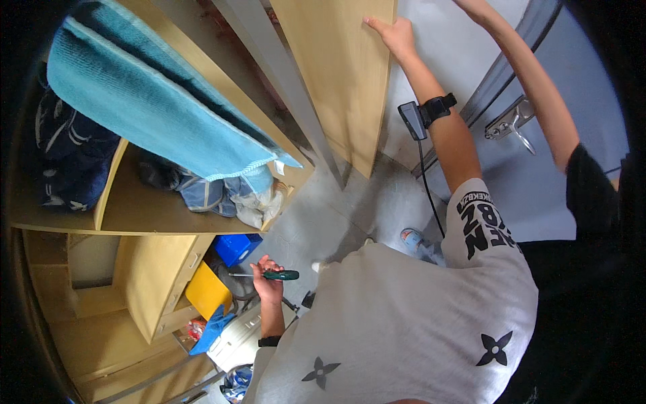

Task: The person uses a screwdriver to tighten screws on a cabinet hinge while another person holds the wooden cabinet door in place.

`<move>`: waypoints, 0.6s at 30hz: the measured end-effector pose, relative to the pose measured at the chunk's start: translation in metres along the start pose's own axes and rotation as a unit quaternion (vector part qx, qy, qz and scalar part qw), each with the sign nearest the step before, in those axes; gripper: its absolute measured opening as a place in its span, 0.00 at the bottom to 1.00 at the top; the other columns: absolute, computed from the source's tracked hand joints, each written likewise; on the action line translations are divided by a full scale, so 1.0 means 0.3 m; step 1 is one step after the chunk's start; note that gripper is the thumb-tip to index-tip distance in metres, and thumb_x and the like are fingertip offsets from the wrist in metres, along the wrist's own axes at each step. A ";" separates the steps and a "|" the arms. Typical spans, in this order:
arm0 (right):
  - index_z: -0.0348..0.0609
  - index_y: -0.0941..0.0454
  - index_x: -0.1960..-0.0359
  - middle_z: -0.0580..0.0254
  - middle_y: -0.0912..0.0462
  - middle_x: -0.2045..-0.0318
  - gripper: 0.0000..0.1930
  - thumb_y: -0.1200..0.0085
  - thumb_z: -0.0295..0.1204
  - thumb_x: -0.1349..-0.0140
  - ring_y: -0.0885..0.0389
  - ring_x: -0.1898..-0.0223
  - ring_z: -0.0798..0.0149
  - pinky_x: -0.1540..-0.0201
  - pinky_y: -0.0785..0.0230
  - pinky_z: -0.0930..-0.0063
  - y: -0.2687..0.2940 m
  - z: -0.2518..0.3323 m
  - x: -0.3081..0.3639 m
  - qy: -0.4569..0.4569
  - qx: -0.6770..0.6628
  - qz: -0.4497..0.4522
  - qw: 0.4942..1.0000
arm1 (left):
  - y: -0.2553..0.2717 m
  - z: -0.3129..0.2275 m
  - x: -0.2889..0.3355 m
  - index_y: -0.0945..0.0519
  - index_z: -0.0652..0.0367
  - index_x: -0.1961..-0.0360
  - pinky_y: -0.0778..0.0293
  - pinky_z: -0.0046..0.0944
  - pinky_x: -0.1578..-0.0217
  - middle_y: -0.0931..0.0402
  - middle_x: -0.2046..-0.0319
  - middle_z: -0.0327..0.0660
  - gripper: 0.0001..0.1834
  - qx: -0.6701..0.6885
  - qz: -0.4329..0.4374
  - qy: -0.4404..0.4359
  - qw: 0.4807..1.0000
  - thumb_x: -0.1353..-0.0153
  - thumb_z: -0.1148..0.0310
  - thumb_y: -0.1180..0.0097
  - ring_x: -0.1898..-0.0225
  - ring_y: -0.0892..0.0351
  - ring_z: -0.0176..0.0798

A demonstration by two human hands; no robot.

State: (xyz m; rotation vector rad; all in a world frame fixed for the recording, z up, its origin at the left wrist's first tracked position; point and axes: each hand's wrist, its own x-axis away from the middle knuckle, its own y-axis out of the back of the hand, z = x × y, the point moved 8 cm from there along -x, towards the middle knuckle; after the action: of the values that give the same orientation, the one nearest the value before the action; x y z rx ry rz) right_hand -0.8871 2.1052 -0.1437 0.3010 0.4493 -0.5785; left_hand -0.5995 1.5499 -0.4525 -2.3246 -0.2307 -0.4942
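Note:
My left hand [269, 279] is closed around a screwdriver [281, 275] with a dark green handle, held low beside my body. Its thin metal shaft points left. Higher up, my right arm reaches forward, and my right hand [396, 37] grips the right edge of a tall, light wooden board [343, 74]. The thumb lies across the board's face; the other fingers are mostly hidden behind it. A black strap with a small grey device [424, 116] and a cable sits on my right forearm.
Another person's bare arm [538, 87] reaches in at the right, near a door with a metal handle [515, 128]. On the left, a teal towel [155, 101] hangs over wooden shelves [168, 219] holding clothes. A blue box [235, 249] and a yellow panel [208, 289] are below.

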 end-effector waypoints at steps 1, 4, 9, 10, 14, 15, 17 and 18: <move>0.33 0.19 0.70 0.59 0.17 0.74 0.17 0.37 0.38 0.52 0.20 0.74 0.70 0.70 0.28 0.75 0.018 -0.004 0.000 -0.014 0.002 -0.001 1.000 | -0.009 0.007 -0.003 0.27 0.59 0.57 0.32 0.40 0.66 0.28 0.75 0.37 0.27 -0.010 0.006 -0.003 1.000 0.35 0.45 0.64 0.73 0.31 0.36; 0.31 0.19 0.70 0.57 0.18 0.73 0.16 0.36 0.34 0.53 0.20 0.72 0.69 0.69 0.28 0.75 0.020 -0.047 -0.019 -0.018 -0.011 -0.009 1.000 | -0.011 0.021 0.003 0.26 0.59 0.58 0.33 0.39 0.67 0.30 0.77 0.36 0.27 -0.036 -0.004 -0.005 0.999 0.35 0.45 0.64 0.75 0.32 0.35; 0.31 0.20 0.68 0.56 0.18 0.73 0.14 0.39 0.30 0.54 0.21 0.72 0.67 0.69 0.28 0.73 -0.003 -0.060 -0.069 0.017 -0.057 -0.041 0.997 | -0.036 0.036 0.015 0.26 0.59 0.59 0.36 0.37 0.68 0.34 0.78 0.34 0.26 -0.030 0.004 0.000 1.000 0.35 0.46 0.64 0.78 0.37 0.33; 0.31 0.20 0.68 0.56 0.18 0.73 0.14 0.39 0.29 0.55 0.21 0.72 0.66 0.69 0.28 0.72 0.005 -0.076 -0.074 0.016 -0.062 -0.049 0.997 | -0.042 0.037 0.016 0.26 0.59 0.59 0.36 0.37 0.68 0.34 0.78 0.34 0.26 -0.032 -0.001 0.000 0.999 0.35 0.46 0.64 0.78 0.37 0.33; 0.32 0.20 0.68 0.56 0.18 0.72 0.13 0.40 0.27 0.55 0.21 0.72 0.66 0.70 0.28 0.72 -0.009 -0.121 -0.072 0.012 -0.058 -0.058 0.997 | -0.024 0.041 0.053 0.26 0.60 0.59 0.36 0.37 0.69 0.37 0.79 0.33 0.26 -0.028 -0.016 0.002 0.999 0.34 0.47 0.65 0.80 0.40 0.32; 0.32 0.20 0.68 0.56 0.18 0.73 0.13 0.40 0.27 0.55 0.21 0.72 0.66 0.70 0.28 0.73 -0.018 -0.116 -0.066 0.025 -0.075 -0.054 0.995 | -0.009 0.043 0.068 0.26 0.60 0.59 0.36 0.37 0.69 0.38 0.79 0.33 0.26 -0.021 -0.013 -0.002 1.000 0.34 0.47 0.65 0.80 0.40 0.32; 0.32 0.20 0.69 0.57 0.18 0.74 0.12 0.40 0.27 0.55 0.21 0.73 0.66 0.71 0.29 0.73 -0.028 -0.104 -0.060 0.038 -0.094 -0.049 0.994 | 0.016 0.048 0.091 0.26 0.60 0.59 0.37 0.37 0.69 0.38 0.79 0.33 0.26 -0.013 -0.011 -0.008 1.000 0.34 0.47 0.65 0.80 0.40 0.32; 0.32 0.20 0.69 0.57 0.18 0.74 0.11 0.40 0.27 0.55 0.21 0.73 0.66 0.71 0.29 0.73 -0.028 -0.102 -0.054 0.023 -0.086 -0.048 0.995 | 0.035 0.054 0.097 0.26 0.60 0.60 0.37 0.37 0.69 0.38 0.79 0.33 0.26 -0.017 -0.024 -0.009 1.000 0.34 0.48 0.64 0.80 0.40 0.32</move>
State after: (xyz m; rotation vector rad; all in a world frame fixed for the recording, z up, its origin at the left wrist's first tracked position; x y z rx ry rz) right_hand -0.9139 2.1180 -0.1634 0.1299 0.5573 -0.6232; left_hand -0.5652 1.5543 -0.4575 -2.3628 -0.2888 -0.5042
